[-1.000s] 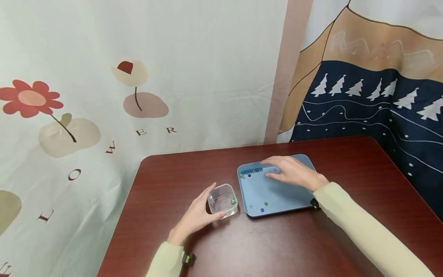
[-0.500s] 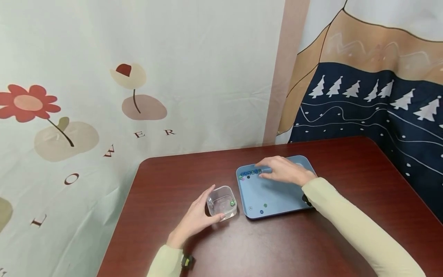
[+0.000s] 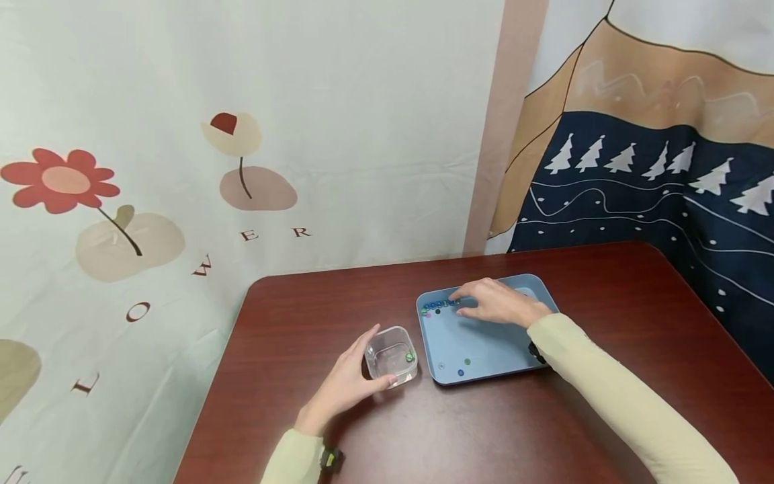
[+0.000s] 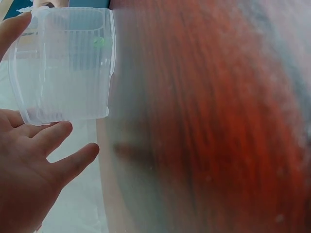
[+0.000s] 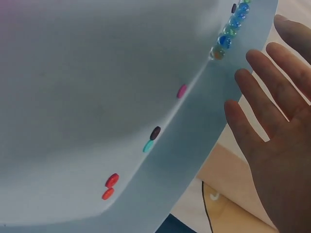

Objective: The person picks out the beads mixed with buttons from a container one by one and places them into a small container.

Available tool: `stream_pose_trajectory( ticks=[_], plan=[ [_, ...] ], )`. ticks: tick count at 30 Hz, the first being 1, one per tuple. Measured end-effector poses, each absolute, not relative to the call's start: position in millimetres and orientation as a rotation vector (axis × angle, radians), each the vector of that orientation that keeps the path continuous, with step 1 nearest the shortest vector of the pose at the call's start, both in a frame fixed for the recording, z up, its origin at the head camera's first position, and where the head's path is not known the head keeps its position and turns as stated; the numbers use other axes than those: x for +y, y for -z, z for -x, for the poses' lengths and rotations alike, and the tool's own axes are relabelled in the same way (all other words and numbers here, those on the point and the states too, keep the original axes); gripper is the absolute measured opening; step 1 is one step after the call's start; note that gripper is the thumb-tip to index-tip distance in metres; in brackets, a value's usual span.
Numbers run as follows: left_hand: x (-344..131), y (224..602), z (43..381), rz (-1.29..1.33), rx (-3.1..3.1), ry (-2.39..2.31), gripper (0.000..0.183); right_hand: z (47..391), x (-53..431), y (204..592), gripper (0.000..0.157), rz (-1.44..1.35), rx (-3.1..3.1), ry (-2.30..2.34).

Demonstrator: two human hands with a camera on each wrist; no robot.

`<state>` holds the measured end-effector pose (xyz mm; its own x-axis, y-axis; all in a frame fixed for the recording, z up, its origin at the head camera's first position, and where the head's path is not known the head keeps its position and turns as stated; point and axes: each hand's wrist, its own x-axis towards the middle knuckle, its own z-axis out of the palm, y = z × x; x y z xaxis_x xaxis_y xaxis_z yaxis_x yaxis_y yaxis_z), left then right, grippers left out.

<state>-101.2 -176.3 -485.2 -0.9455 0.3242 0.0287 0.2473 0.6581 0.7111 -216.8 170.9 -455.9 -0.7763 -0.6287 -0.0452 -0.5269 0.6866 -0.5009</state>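
My left hand point(image 3: 347, 380) holds a small clear plastic box point(image 3: 387, 339) between thumb and fingers, and a green-patterned marble point(image 3: 409, 357) lies inside it. To its right is a shallow blue tray point(image 3: 496, 346). A row of blue and greenish glass marbles point(image 3: 439, 304) lines the tray's far left edge. Over that far edge reaches my right hand point(image 3: 498, 301), thumb and index finger spread near the row's right end. The right wrist view shows its fingers extended, with no marble held. The last marble point(image 5: 218, 52) sits near its fingertips.
Near the tray's front left lie a green marble point(image 3: 467, 361), a blue one point(image 3: 461, 372) and a clear one point(image 3: 441, 366). Small oval pieces, including a pink one point(image 5: 181, 91) and a red one point(image 5: 112, 180), rest along the tray's far side. A patterned curtain point(image 3: 375, 134) hangs behind the table point(image 3: 290, 309).
My right hand has shifted left over the tray, closer to the end of the marble row. My left hand has stayed on the box.
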Motion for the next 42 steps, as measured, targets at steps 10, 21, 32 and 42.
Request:
stream_pose_trajectory(
  ticks=[10,21,32,42],
  plan=[
    [-176,484,100,-0.454,2.76,-1.175,0.102,220,173,462,0.042,0.915,2.67,0.705],
    [-176,484,99,-0.467,2.753,-1.187,0.102,222,177,469,0.043,0.868,2.639,0.708],
    [-176,483,99,-0.441,2.749,-1.163,0.101,223,180,475,0.041,0.941,2.689,0.649],
    [-176,484,99,-0.467,2.769,-1.169,0.101,221,181,479,0.04,0.994,2.737,0.575]
  ],
)
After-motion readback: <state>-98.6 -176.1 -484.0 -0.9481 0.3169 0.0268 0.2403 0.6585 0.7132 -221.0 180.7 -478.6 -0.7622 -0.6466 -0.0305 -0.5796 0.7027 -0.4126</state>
